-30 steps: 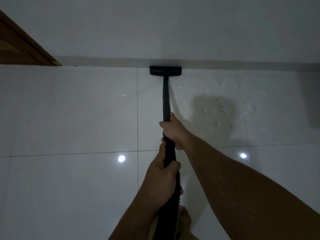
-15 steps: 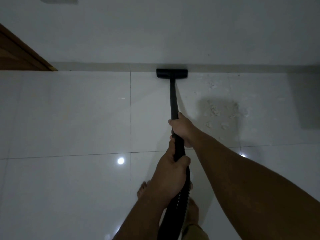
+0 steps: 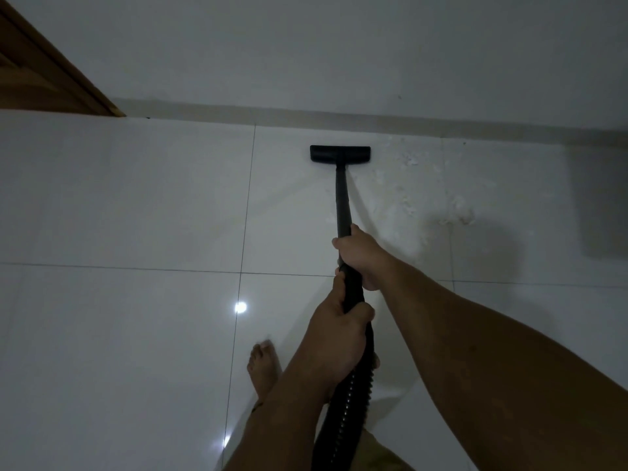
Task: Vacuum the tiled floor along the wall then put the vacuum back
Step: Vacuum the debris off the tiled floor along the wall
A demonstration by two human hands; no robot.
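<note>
Dim light; much is hard to read. The vacuum's body is out of frame — only the black wand (image 3: 342, 198), floor head (image 3: 340, 154) and ribbed hose (image 3: 343, 413) show, and the hose runs off the bottom edge. Left hand (image 3: 336, 338) is wrapped tight round the wand's lower end where the hose joins, covering that joint. Right hand (image 3: 361, 258) is clenched on the wand just above it; the fingers curl behind the tube, mostly unseen. Floor head sits flat on the white tiled floor (image 3: 136, 205), near the skirting (image 3: 407, 120) but w/ a strip of tile between. Pale debris (image 3: 407, 185) is scattered right of the head and wand, partly lost in glare and a dark shadow (image 3: 489, 253). Bare foot (image 3: 263, 368) stands left of the arms, heel hidden by the left forearm. Wooden door frame (image 3: 51, 76) is cut off top left. A dark patch at far right — can't tell what.
</note>
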